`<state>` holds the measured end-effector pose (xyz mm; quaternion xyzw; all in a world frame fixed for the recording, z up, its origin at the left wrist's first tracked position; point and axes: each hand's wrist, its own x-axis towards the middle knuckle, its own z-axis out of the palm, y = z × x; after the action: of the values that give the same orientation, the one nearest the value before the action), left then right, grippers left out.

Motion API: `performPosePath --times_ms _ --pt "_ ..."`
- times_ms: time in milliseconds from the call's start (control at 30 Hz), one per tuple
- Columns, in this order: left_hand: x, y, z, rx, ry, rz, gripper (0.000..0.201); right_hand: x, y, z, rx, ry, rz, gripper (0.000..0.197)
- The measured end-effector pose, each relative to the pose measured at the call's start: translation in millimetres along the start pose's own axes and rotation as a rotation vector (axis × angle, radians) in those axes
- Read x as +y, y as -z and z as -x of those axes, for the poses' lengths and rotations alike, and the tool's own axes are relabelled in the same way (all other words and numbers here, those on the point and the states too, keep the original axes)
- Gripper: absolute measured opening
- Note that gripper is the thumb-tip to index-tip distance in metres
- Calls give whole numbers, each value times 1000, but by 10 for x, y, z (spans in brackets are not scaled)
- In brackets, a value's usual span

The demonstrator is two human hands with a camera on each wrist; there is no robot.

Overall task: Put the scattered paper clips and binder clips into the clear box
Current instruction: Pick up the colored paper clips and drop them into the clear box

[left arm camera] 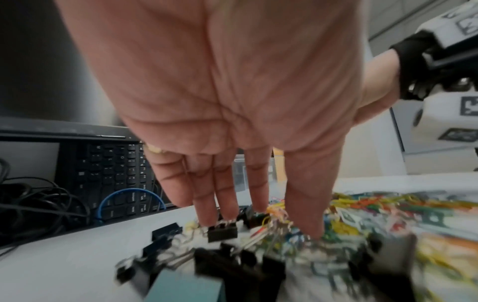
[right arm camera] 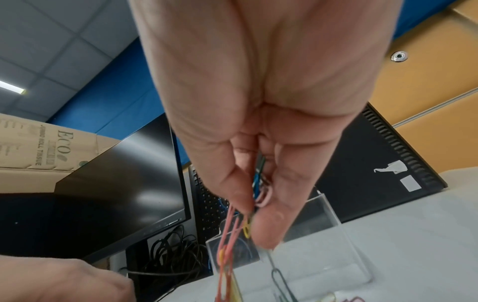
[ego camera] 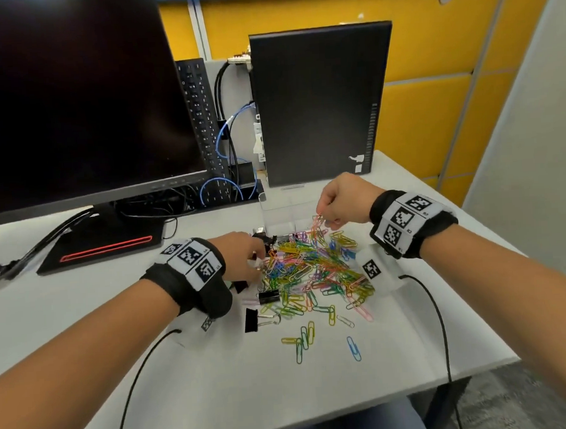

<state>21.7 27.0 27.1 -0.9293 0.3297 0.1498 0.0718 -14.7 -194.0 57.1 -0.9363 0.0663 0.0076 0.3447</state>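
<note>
A heap of coloured paper clips [ego camera: 311,272] lies mid-table, with black binder clips [ego camera: 269,296] along its left side. The clear box [ego camera: 281,214] stands just behind the heap. My left hand [ego camera: 254,258] reaches down into the binder clips; in the left wrist view its straight fingers [left arm camera: 222,204] touch a small black binder clip [left arm camera: 222,233], with the thumb apart from them. My right hand [ego camera: 324,217] hovers over the heap's far edge beside the box. It pinches a bunch of paper clips [right arm camera: 258,194], and pink and yellow ones dangle below.
A dark monitor [ego camera: 72,94] and its base [ego camera: 106,246] fill the left. An upright keyboard [ego camera: 201,120] and tangled cables lie behind the box, beside a black PC tower [ego camera: 318,104]. A few stray clips [ego camera: 304,339] lie nearer me. The table edge [ego camera: 480,368] runs at front right.
</note>
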Motion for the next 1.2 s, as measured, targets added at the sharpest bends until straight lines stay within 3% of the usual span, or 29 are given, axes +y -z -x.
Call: performPosePath --times_ms 167,367,567,767,1033,1200 --pt "27 146 -228 128 -77 87 40 -95 103 -202 101 15 -142 11" --pt "234 -65 -353 -53 -228 29 46 -184 192 -368 170 25 -130 11" --pt "233 -39 -401 29 -281 78 21 -197 281 -441 290 94 -200 16" --pt "171 73 -411 188 -253 228 18 -173 389 -507 389 124 -309 20" --pt "191 248 -528 453 -165 558 9 68 216 -654 229 66 -36 13" --pt "187 290 -507 479 -112 610 4 200 37 -724 117 76 90 17"
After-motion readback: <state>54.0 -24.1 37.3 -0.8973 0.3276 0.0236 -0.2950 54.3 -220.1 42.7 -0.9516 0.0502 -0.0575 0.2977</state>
